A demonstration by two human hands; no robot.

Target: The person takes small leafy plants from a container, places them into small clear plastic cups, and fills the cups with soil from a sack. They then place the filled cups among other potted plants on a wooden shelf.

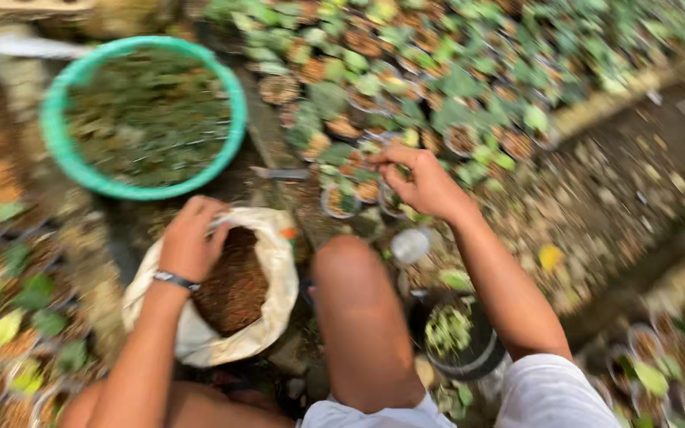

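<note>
Seedling pots [438, 87] crowded ahead, green basin [65, 150] left, bare gravel path [628, 198] open right

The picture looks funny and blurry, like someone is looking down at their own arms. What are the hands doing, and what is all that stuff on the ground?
The camera sits on a person's head and looks down, so you see their own arms and bent knee. It is blurry because the head was moving.

The left hand reaches into a white sack full of brown, crumbly stuff. Whether it grips any, I cannot tell.

The right hand reaches out to a crowd of small pots with green seedlings and seems to pinch something small there.

Behind the sack stands a round green tub holding a greenish mix. A dark pot with a little plant stands by the knee. More seedling pots sit on the left.
</note>
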